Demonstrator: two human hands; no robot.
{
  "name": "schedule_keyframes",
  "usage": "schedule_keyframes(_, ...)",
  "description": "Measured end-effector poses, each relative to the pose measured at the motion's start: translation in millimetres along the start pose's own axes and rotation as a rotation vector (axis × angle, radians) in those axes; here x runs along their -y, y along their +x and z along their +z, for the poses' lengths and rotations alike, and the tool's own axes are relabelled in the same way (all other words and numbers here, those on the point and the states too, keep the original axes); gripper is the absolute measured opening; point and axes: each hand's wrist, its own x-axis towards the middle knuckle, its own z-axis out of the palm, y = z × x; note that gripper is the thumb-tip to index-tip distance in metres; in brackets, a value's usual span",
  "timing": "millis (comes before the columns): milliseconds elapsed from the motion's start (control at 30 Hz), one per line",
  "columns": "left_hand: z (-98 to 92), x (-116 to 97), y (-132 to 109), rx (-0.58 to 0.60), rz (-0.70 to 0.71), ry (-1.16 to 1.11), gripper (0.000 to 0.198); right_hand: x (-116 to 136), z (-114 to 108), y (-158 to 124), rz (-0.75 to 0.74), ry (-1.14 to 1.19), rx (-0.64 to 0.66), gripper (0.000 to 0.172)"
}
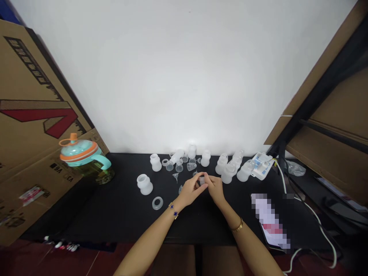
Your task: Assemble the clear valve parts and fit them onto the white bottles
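Note:
Near the middle of the black table, my left hand (192,189) and my right hand (214,188) meet around a small translucent plastic piece (202,180). Fingers of both hands are closed on it, and they hide most of its shape. Left of my hands lie a white screw ring (157,203) and an open-mouthed white bottle (144,184). A small clear funnel (176,176) rests just beyond my left hand. To the right of my hands stands a group of white bottles with clear domed tops (229,172).
Several bottles, rings and clear cups (179,165) sit along the wall. A large jug (86,159) stands far left by a cardboard box (34,134). At right are a phone (270,222), a white-and-blue packet (262,165) and a white cable (312,214).

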Motion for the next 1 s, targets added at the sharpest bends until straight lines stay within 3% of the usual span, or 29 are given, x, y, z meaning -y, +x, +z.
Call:
schedule_keyframes(667, -5.5, 0, 1, -0.053, 0.04, -0.057, 0.054, 6, -1, -1, -0.005, -0.015, -0.025, 0.061)
schedule_keyframes(767, -13.8, 1, 3, -0.136, 0.056, -0.108, 0.051, 9, -2, -1, -0.008, -0.027, -0.057, 0.059)
schedule_keyframes(833, -21.5, 4, 6, -0.263, 0.038, -0.081, 0.047, 11, -3, -1, -0.001, -0.026, -0.08, 0.058)
schedule_keyframes(933, -35.2, 11, 9, -0.453, -0.035, 0.087, 0.042, 12, -4, 0, -0.006, -0.027, -0.086, 0.057)
schedule_keyframes(1000, -44.2, 16, 11, -0.52, -0.082, 0.197, 0.039, 11, -5, 1, -0.009, -0.037, -0.08, 0.057)
